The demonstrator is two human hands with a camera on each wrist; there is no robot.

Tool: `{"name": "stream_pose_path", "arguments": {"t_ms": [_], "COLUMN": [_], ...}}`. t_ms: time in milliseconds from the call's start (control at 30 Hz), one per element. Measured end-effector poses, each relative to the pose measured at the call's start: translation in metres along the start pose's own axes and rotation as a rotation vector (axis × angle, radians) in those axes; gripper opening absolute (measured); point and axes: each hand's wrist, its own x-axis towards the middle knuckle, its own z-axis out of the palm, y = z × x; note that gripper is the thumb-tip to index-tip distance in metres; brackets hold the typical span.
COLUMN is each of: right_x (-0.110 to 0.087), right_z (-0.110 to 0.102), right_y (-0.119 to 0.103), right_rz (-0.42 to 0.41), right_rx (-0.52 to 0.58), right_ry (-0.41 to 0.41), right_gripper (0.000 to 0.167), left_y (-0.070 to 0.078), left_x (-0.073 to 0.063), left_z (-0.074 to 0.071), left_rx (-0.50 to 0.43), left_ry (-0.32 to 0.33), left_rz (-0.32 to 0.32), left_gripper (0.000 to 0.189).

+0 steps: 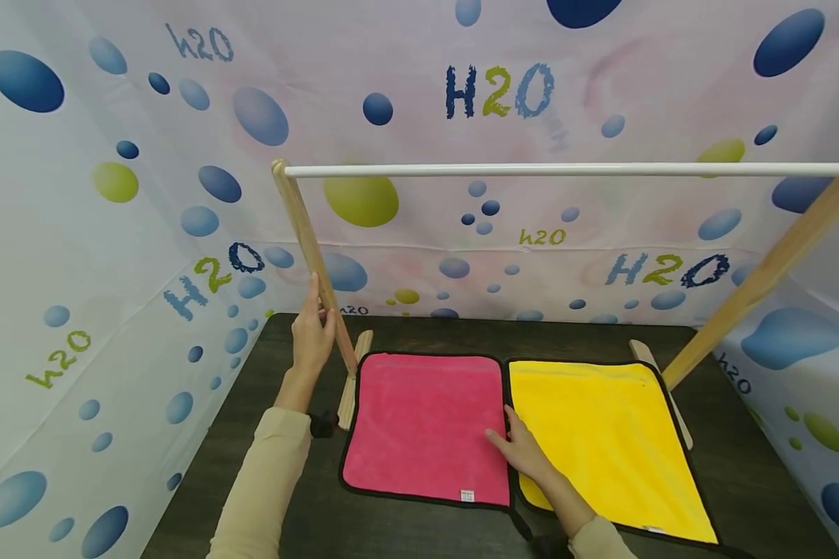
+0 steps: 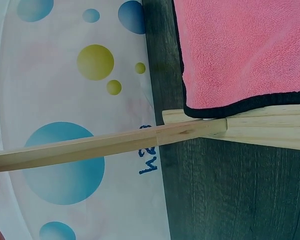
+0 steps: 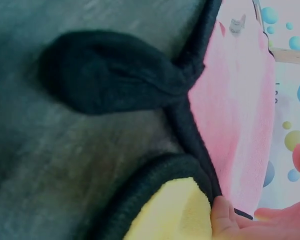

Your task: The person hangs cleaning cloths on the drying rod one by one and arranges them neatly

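My left hand [image 1: 313, 334] is raised to the left wooden post [image 1: 308, 241] of a rack, its fingers fairly straight and touching the post's side. In the left wrist view only a bit of finger shows beside the post [image 2: 90, 144]. My right hand [image 1: 524, 448] lies where two cloths meet, thumb spread toward the pink cloth [image 1: 426, 427] and fingertips at its black-edged border. Its palm and wrist overlap the yellow cloth [image 1: 601, 435]. Both cloths lie flat, side by side. A black hanging loop [image 3: 110, 72] extends from the pink cloth's near corner in the right wrist view.
A white rod [image 1: 566, 170] spans the top of the rack, above the cloths. The right wooden post [image 1: 762, 279] slants up beside the yellow cloth. Flat wooden feet [image 1: 355, 380] rest on the dark table [image 1: 391, 532]. Bubble-printed sheets [image 1: 419, 46] enclose the back and sides.
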Motion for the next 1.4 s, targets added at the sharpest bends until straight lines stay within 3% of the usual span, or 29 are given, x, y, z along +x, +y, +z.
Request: {"name": "stream_pose_path", "arguments": {"t_ms": [367,900,1167,1400], "right_x": [0.013,0.012,0.007,0.004], "right_z": [0.002,0.009,0.007,0.004], "right_y": [-0.001,-0.008,-0.006,-0.002], "right_rz": [0.073,0.212,0.217,0.232], "right_rx": [0.034,0.142,0.218,0.255], "right_ry": [0.043,-0.034,-0.009,-0.036], "right_gripper": [0.076,0.085,0.076,0.065], "left_y": [-0.001,-0.001,-0.001,-0.001], "left_x": [-0.001,-0.002,0.0,-0.001], "left_z": [-0.001,0.0,0.001,0.002], "left_rx": [-0.003,-0.01,-0.016,-0.019], "left_ry": [-0.018,-0.008,0.006,-0.003], "left_rz": [-0.018,-0.002,-0.005,-0.009], "left_gripper": [0.064,0.065,0.066,0.064]}}
